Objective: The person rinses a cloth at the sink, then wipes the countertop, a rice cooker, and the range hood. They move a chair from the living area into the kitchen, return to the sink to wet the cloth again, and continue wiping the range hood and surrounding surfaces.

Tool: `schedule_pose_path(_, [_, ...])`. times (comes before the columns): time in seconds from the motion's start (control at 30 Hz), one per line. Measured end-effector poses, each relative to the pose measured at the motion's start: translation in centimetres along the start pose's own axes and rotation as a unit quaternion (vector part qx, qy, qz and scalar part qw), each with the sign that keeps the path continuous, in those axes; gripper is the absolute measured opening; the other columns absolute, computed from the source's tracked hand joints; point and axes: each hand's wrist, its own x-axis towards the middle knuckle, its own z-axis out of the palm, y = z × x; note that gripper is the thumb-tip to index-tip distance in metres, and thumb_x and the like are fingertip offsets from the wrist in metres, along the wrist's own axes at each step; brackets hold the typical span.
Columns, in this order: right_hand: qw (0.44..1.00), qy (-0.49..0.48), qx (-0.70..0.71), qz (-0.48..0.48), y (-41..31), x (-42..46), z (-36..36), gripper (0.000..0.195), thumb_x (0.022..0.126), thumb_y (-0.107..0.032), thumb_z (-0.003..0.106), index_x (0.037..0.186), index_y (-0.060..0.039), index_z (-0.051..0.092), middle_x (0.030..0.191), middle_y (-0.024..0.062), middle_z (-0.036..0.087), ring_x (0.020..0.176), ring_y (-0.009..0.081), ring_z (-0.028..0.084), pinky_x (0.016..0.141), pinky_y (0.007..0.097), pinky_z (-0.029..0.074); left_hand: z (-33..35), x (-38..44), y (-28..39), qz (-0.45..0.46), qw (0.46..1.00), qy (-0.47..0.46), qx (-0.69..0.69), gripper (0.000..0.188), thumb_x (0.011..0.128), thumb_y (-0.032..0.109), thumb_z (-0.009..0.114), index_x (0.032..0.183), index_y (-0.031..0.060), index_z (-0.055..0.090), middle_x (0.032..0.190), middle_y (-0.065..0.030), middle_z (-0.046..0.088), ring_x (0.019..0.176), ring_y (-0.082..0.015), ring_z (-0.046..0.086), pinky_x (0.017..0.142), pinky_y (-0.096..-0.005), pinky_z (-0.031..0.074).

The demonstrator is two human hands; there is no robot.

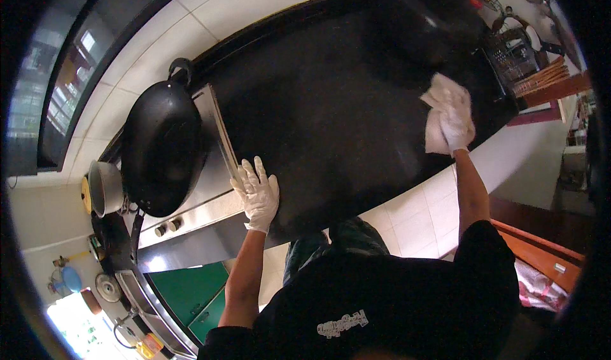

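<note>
My left hand [258, 194], in a pale thin glove, rests flat with fingers spread on the black countertop [324, 107], beside the edge of the steel gas stove [210, 174]. Over at the right, my right hand [459, 130], gloved as well, is closed on a white cloth [437, 131] lying against the counter near its front right part. Part of the cloth bunches up over the fingers, which are mostly hidden. A large black wok [162, 145] sits on the stove, left of my left hand.
A grey pot [106, 188] stands beyond the wok, near a steel sink [152, 307]. At the back right are a dark bulky object [425, 21], a wire rack [515, 54] and a bundle of chopsticks [544, 79]. An orange drawer [539, 255] stands open behind my right arm.
</note>
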Motion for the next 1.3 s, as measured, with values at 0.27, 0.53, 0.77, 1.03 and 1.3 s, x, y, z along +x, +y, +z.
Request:
schedule_pose_path(0.27, [0.937, -0.075, -0.300, -0.161, 2.4, -4.8, 1.4, 0.062, 0.099, -0.031, 0.056, 0.155, -0.0098, 0.037, 0.156, 0.0104, 0.038, 0.139, 0.0282, 0.043, 0.119, 0.0408, 0.029, -0.5, -0.1, 0.1, 0.020, 0.996, 0.086, 0.028, 0.066, 0.102, 0.037, 0.051, 0.157, 0.0036, 0.034, 0.157, -0.0294, 0.036, 0.145, -0.0434, 0.037, 0.118, -0.0661, 0.021])
schedule_pose_path(0.53, [0.776, -0.297, -0.384, -0.404, -8.6, -20.8, 12.2, 0.069, 0.101, -0.044, 0.047, 0.158, -0.0069, 0.032, 0.159, 0.0157, 0.038, 0.149, 0.0355, 0.032, 0.123, 0.0575, 0.018, 0.1, -0.2, -0.2, -0.001, 0.995, 0.082, -0.049, 0.066, 0.102, 0.037, 0.051, 0.157, 0.0054, 0.035, 0.160, -0.0286, 0.031, 0.150, -0.0437, 0.029, 0.121, -0.0645, 0.015])
schedule_pose_path(0.77, [0.699, -0.342, -0.334, -0.532, -15.4, -19.6, 22.8, 0.074, 0.094, -0.042, 0.058, 0.158, -0.0125, 0.035, 0.151, 0.0174, 0.048, 0.142, 0.0376, 0.041, 0.120, 0.0587, 0.023, -1.1, -3.9, -0.5, -0.054, 0.976, 0.078, -0.197, 0.068, 0.102, 0.030, 0.054, 0.159, 0.0038, 0.028, 0.162, -0.0302, 0.023, 0.151, -0.0475, 0.023, 0.123, -0.0586, 0.016])
schedule_pose_path(1.03, [0.756, -0.277, -0.380, -0.456, -17.5, -18.4, 34.6, 0.071, 0.097, -0.045, 0.053, 0.160, -0.0190, 0.032, 0.157, 0.0165, 0.042, 0.148, 0.0352, 0.034, 0.123, 0.0583, 0.013, -1.3, -10.8, -3.8, -0.125, 0.961, 0.029, -0.244, 0.067, 0.101, 0.025, 0.056, 0.159, 0.0057, 0.029, 0.163, -0.0270, 0.025, 0.151, -0.0452, 0.024, 0.122, -0.0578, 0.017])
schedule_pose_path(1.3, [0.758, -0.295, -0.349, -0.465, -16.6, -27.8, 31.0, 0.070, 0.099, -0.040, 0.047, 0.158, -0.0042, 0.031, 0.157, 0.0178, 0.042, 0.148, 0.0343, 0.033, 0.123, 0.0574, 0.015, -0.9, -10.6, -5.4, -0.099, 0.950, 0.040, -0.294, 0.058, 0.101, 0.027, 0.056, 0.153, 0.0057, 0.042, 0.157, -0.0277, 0.037, 0.144, -0.0466, 0.037, 0.120, -0.0576, 0.023])
